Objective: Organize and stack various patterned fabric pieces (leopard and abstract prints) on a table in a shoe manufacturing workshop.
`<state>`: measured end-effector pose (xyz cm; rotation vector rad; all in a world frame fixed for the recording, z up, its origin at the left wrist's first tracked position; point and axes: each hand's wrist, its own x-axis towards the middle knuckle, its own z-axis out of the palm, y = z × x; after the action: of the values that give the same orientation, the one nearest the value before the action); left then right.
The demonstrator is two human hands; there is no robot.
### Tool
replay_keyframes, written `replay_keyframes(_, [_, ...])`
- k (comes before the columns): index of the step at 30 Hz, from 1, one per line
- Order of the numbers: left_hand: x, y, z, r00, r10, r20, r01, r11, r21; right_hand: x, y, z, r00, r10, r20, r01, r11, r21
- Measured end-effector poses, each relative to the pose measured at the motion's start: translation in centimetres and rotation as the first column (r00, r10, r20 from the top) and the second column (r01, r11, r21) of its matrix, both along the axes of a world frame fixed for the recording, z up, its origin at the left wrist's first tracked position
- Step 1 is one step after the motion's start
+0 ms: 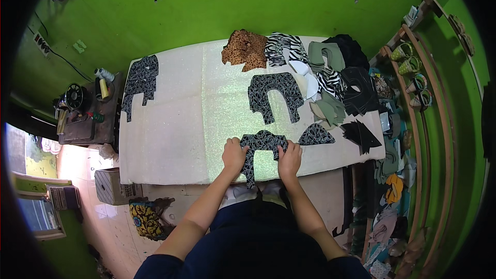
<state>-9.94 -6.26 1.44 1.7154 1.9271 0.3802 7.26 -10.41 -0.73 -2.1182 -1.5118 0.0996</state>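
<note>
A black cut fabric piece (264,140) with a pale line pattern and a squared notch lies at the near edge of the table, one strip of it hanging toward me. My left hand (234,156) pinches its left side, fingers closed. On the opposite side my right hand (290,159) grips the fabric the same way. Just beyond is a larger arch-shaped piece (276,85) of the same cloth, lying flat. Right of my right hand rests a fan-shaped stack (316,135) of that pattern.
The pale-covered table (170,124) spans the middle. More patterned pieces (141,77) lie at its left end. Leopard (245,49), zebra (285,48), green (326,56) and black cloth (360,90) crowd the back right. A sewing machine (76,98) stands left; a wooden rack (429,124) leans right.
</note>
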Motion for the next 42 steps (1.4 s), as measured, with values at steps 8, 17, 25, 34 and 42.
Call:
replay_keyframes(8, [0.1,0.6,0.2,1.0,0.006,-0.013,-0.007,0.998,-0.065,1.2,0.7,-0.3,0.995,-0.026,-0.093,0.007,0.98,-0.198])
replay_keyframes(17, [-1.4,-0.3,-0.9,0.974,-0.122,0.19,0.095,0.985,0.144,2.2,0.4,0.6,0.958,0.102,-0.27,-0.133,0.986,-0.098])
replay_keyframes(25, [-4.8,-2.6,2.2,0.871,0.185,0.455,-0.187,0.982,-0.042,1.1,1.9,0.7,0.286,-0.009,-0.958,-0.301,0.948,-0.099])
replay_keyframes(34, [-14.3,-6.4,-2.5,0.588,0.416,0.694,-0.317,0.908,-0.276,-6.4,3.0,0.9,0.228,-0.128,-0.965,-0.469,0.854,-0.224])
replay_keyframes(42, [-25.6,-2.9,0.7,0.449,0.42,0.788,-0.273,0.905,-0.327,-18.1,7.9,1.5,0.193,-0.05,-0.98,-0.516,0.844,-0.145])
